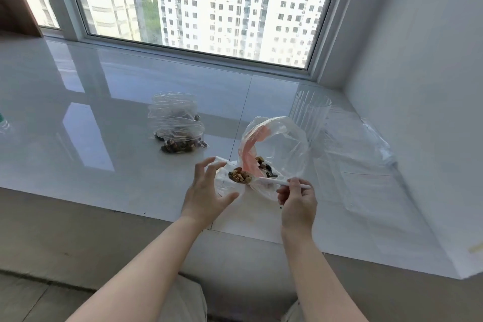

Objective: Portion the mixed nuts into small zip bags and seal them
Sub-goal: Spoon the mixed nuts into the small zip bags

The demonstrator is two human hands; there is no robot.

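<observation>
Surface: glossy white window ledge [109, 102], running from the left edge to the right wall corner, window behind.

Far left edge of the ledge: part of a clear item, cut off by the frame; cannot tell what it is.

Centre of the ledge, well back from the front edge: filled zip bags [175, 123], clear plastic, heaped together, dark mixed nuts visible in the lowest part. Seal state not discernible.

Near the front edge, centre-right: left hand [209, 191], fingers spread and lightly curved, fingertips and thumb against a crumpled small bag [227, 185]; firm grip or mere touch cannot be told.

Just beside, to the right: large clear bag [282, 144], mouth gaping upward, pinkish strip inside, loose nuts [262, 165] at its bottom.

White spoon [261, 180], bowl heaped with nuts, poised between the small bag and the large bag's lower lip.

Right hand [296, 197], fingers curled, pinching the spoon handle near its end.

Behind the large bag, toward the right wall: ribbed clear glass [309, 110], upright.

Right end of the ledge: flat clear plastic sheeting [366, 165], lying against the wall corner.
</observation>
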